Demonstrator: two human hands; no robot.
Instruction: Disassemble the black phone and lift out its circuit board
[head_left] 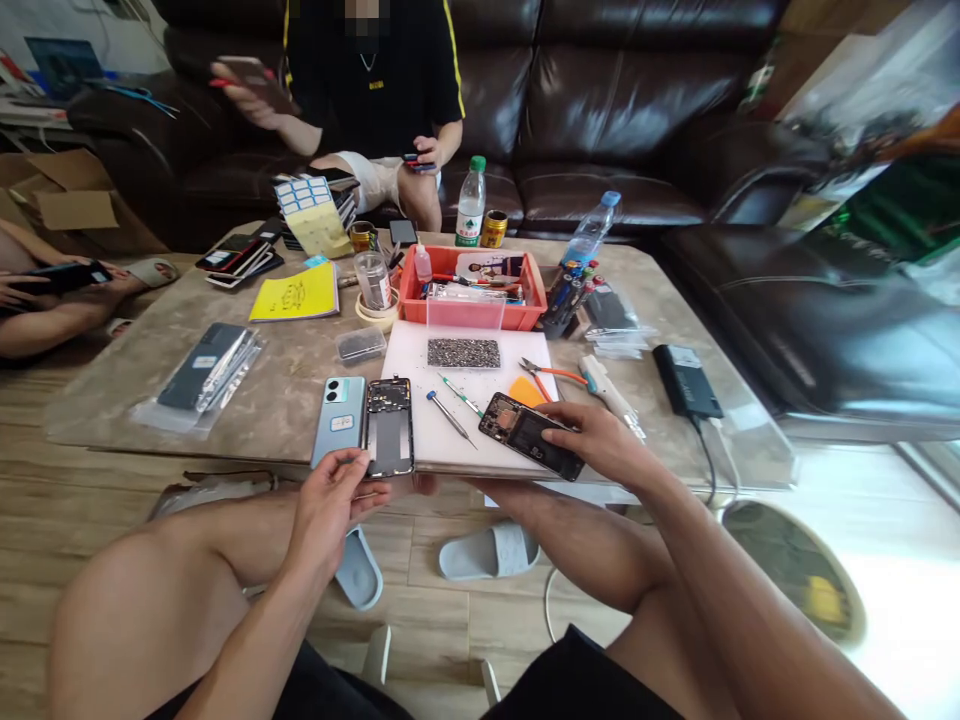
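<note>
With the right hand (589, 440), holds the open phone (521, 432) slantwise at the front right of the white mat (442, 450), pinching its right end between thumb and fingers; with the left hand (334, 490), reaches the lower left corner of the frame (390, 432), just beside the blue phone (328, 415), thumb and fingers bent near together, but cannot tell if really pinching; can see also, between frame and open phone, the screwdriver (450, 418)

The table (285, 350) (marbled grey-brown) carries a white mat (405, 400), a yellow notebook (295, 292) and a black box (684, 382).
</note>
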